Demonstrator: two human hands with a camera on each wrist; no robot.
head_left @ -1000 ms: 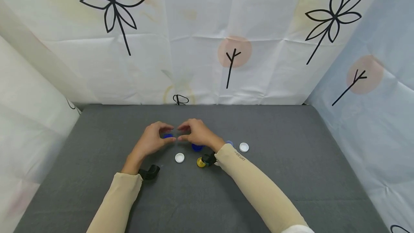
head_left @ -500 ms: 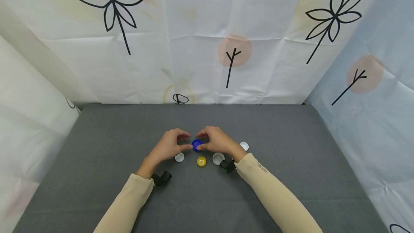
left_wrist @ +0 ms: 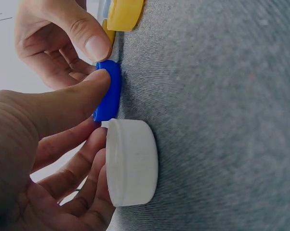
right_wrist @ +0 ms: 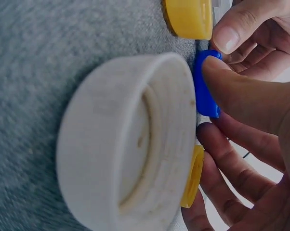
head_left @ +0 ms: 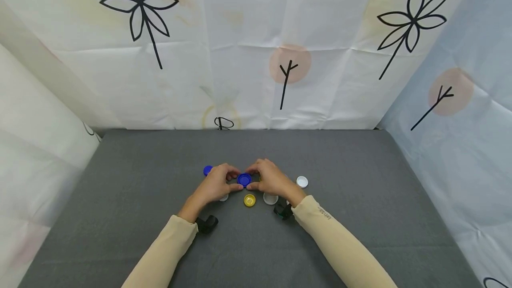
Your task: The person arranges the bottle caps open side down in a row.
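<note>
A blue bottle cap (head_left: 244, 180) lies on the grey cloth, its hollow side up, between both hands. My left hand (head_left: 216, 184) pinches its left side with thumb and fingers; in the left wrist view the thumb (left_wrist: 94, 91) is on the cap's edge. From the other side my right hand (head_left: 272, 179) pinches the same cap, its thumb (right_wrist: 219, 72) against the wall in the right wrist view. Close below the left fingers is a white cap (left_wrist: 133, 163), partly hidden in the head view. Another yellow cap (right_wrist: 193, 175) shows by the right fingers, mostly covered from above.
Nearer than the blue cap lie a yellow cap (head_left: 250, 200) and a larger white cap (head_left: 270, 198), close to the right wrist. A second blue cap (head_left: 207, 170) sits behind the left hand. Farther right is a white cap (head_left: 302, 182). Printed white cloth walls (head_left: 248, 34) border the table.
Both hands came rightward and nearer from the second blue cap, over to the middle one. Their fingers have closed in on its sides. The second blue cap is left lying behind the left hand.
</note>
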